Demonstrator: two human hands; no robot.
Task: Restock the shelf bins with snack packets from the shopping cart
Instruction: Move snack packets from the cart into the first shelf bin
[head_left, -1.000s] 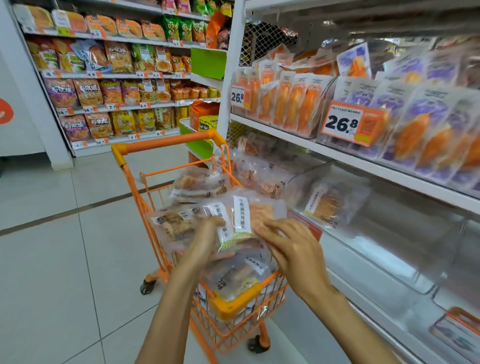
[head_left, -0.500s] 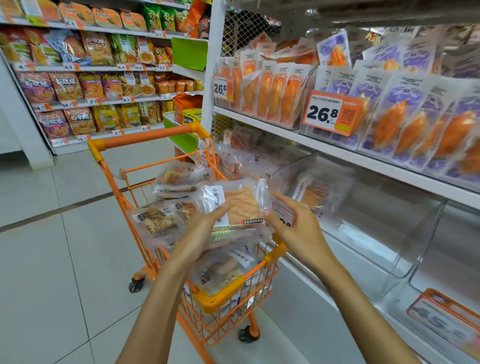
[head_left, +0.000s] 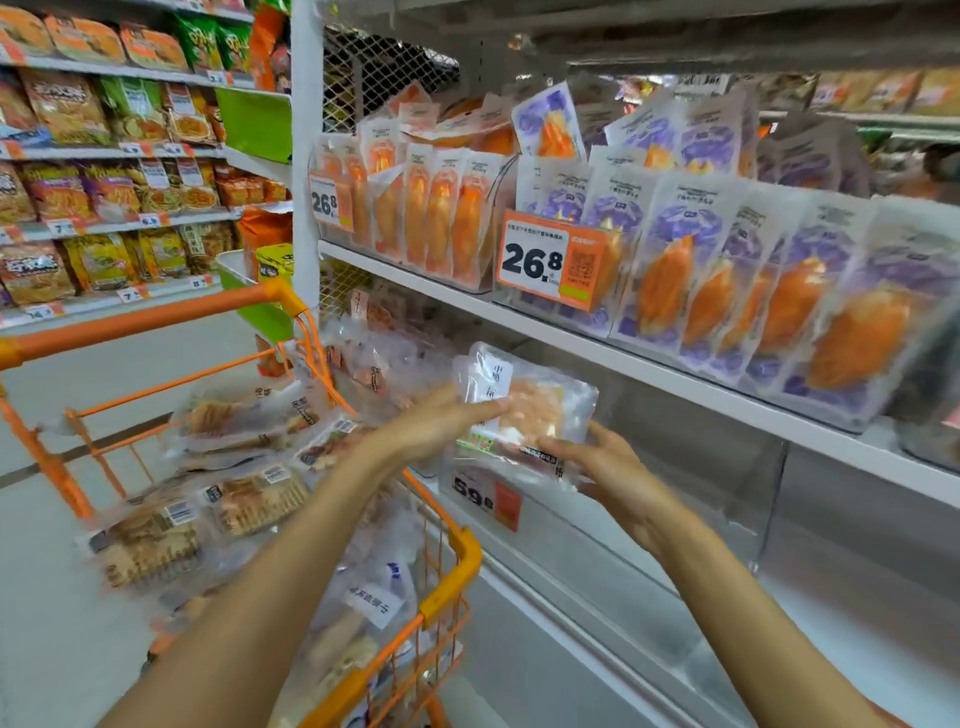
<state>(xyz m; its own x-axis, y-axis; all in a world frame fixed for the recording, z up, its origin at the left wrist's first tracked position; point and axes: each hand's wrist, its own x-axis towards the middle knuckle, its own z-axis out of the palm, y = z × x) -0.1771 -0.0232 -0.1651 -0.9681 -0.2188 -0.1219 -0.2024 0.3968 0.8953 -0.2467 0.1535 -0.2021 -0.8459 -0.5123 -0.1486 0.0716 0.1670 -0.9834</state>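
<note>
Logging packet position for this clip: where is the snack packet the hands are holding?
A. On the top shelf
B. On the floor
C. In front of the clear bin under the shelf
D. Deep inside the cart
C: both hands, left and right, hold the packet up at the clear bin, above its price tag.

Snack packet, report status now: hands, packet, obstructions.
Left hand and right hand both hold snack packet. Packet above the clear bin, not in. Nothing blocking.
</note>
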